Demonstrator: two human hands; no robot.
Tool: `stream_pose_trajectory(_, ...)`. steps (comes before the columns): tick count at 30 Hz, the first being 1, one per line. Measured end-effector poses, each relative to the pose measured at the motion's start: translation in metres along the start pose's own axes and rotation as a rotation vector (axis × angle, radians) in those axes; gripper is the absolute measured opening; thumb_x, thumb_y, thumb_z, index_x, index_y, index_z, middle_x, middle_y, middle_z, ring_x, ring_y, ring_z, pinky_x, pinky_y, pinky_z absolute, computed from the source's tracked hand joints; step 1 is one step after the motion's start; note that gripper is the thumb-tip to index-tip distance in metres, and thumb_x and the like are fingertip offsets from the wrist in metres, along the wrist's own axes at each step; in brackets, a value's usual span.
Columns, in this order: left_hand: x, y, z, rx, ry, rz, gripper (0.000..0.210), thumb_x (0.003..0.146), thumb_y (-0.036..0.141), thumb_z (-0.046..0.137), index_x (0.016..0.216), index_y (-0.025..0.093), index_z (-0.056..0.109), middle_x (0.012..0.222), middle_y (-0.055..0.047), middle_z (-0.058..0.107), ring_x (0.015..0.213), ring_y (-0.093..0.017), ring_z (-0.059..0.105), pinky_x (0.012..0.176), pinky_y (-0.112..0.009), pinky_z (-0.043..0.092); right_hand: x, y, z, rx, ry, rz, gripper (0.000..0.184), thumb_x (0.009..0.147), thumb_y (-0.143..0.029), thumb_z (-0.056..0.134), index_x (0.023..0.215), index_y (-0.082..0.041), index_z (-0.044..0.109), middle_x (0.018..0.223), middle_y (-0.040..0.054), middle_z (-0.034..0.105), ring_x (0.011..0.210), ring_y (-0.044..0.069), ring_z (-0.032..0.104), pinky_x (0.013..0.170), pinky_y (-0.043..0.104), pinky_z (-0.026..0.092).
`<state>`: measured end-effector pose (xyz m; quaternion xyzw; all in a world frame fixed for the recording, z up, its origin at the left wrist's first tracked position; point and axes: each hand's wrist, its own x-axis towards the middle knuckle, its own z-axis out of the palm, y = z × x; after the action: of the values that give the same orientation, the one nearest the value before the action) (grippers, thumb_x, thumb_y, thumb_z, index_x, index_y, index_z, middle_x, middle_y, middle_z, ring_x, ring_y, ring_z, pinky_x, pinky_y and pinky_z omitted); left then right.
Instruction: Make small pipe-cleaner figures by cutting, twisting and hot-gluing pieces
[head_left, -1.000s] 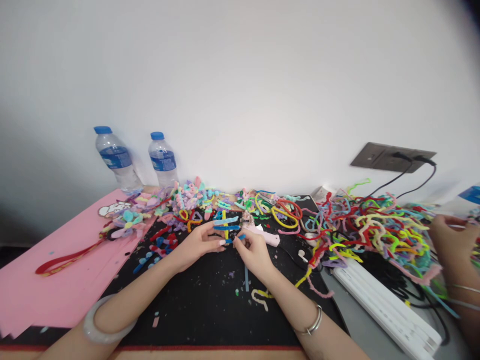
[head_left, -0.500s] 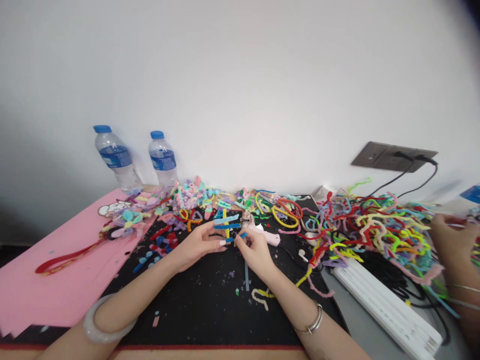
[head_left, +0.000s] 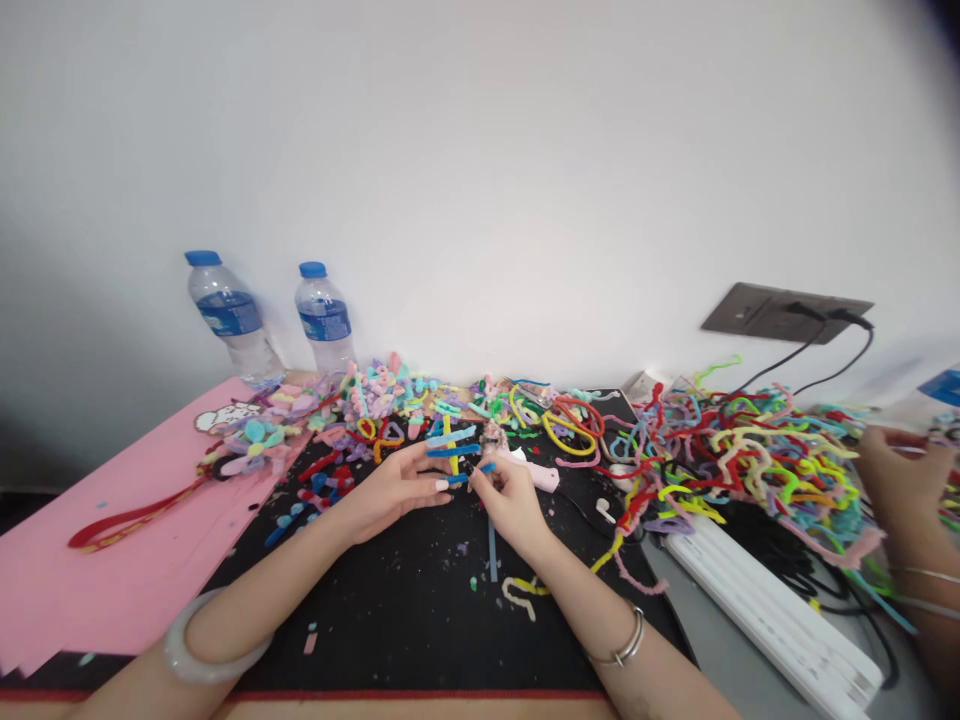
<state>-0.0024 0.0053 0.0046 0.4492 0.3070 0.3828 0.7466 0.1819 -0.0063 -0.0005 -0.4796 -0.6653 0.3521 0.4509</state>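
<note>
Between my hands is a small piece made of pipe cleaners [head_left: 454,452], with a yellow upright crossed by light blue and darker blue strips. My left hand [head_left: 405,487] pinches it at the left, thumb and fingers closed near its lower blue strip. On the other side, my right hand [head_left: 511,498] has its thumb and fingertips pressed together at the right end of that lower strip, by a short blue end. Just behind my right hand lies a pale pink glue gun [head_left: 536,474], partly covered. A grey-blue stick [head_left: 493,550] lies below my right hand on the black mat [head_left: 390,620].
Tangled pipe cleaners [head_left: 750,450] heap at the right, beside a white power strip [head_left: 772,610]. Finished fuzzy pieces [head_left: 382,395] pile along the back. Two water bottles [head_left: 324,315] stand by the wall. Pink sheets [head_left: 135,560] lie left. Another person's hand [head_left: 904,475] is at far right.
Both hands stay nearly in place, still holding the pipe-cleaner piece. The left fingers and the piece have shifted very slightly.
</note>
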Motion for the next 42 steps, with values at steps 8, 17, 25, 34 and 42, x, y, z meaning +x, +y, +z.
stream_pose_trajectory(8, 0.0005, -0.0011, -0.0013, -0.024, -0.019, 0.004, 0.046, 0.073, 0.016, 0.069, 0.117, 0.025, 0.056, 0.116, -0.009, 0.059, 0.106, -0.024, 0.056, 0.088, -0.038, 0.047, 0.0000, -0.0012, -0.0002, 0.042, -0.006, 0.004, 0.020, 0.079, -0.025, 0.049, 0.060, -0.018, 0.050, 0.050, -0.0052, 0.042, 0.045, 0.009, 0.037, 0.045, 0.021, 0.027)
stream_pose_trajectory(17, -0.0002, -0.0010, -0.0001, -0.023, -0.005, 0.006, 0.046, 0.074, 0.015, 0.068, 0.117, 0.026, 0.055, 0.113, -0.008, 0.059, 0.106, -0.023, 0.055, 0.089, -0.039, 0.047, 0.0014, 0.0012, -0.0003, 0.076, -0.040, 0.000, 0.022, 0.081, -0.026, 0.049, 0.060, -0.018, 0.048, 0.051, -0.0052, 0.041, 0.047, 0.010, 0.037, 0.047, 0.022, 0.027)
stream_pose_trajectory(25, 0.0006, -0.0018, -0.0003, -0.021, 0.017, 0.005, 0.050, 0.072, 0.013, 0.069, 0.119, 0.025, 0.055, 0.112, -0.008, 0.060, 0.106, -0.024, 0.055, 0.087, -0.039, 0.048, 0.0004, 0.0009, -0.0044, 0.103, -0.049, -0.047, 0.036, 0.088, -0.035, 0.042, 0.056, -0.018, 0.044, 0.052, -0.0042, 0.038, 0.051, 0.010, 0.036, 0.051, 0.024, 0.026)
stream_pose_trajectory(34, 0.0010, -0.0034, -0.0025, -0.067, 0.008, 0.000, 0.050, 0.072, 0.012, 0.069, 0.119, 0.026, 0.056, 0.114, -0.008, 0.060, 0.108, -0.024, 0.055, 0.087, -0.037, 0.048, 0.0021, 0.0049, -0.0032, 0.378, -0.051, 0.052, 0.036, 0.086, -0.038, 0.046, 0.057, -0.018, 0.045, 0.051, -0.0049, 0.038, 0.047, 0.009, 0.030, 0.047, 0.024, 0.021)
stream_pose_trajectory(42, -0.0005, -0.0011, -0.0018, -0.113, -0.010, -0.014, 0.049, 0.075, 0.010, 0.066, 0.120, 0.028, 0.055, 0.116, -0.006, 0.059, 0.105, -0.021, 0.057, 0.084, -0.033, 0.050, 0.0044, 0.0079, -0.0009, 0.568, -0.066, 0.142, 0.033, 0.081, -0.038, 0.048, 0.058, -0.016, 0.054, 0.042, -0.0066, 0.034, 0.039, 0.007, 0.024, 0.042, 0.024, 0.017)
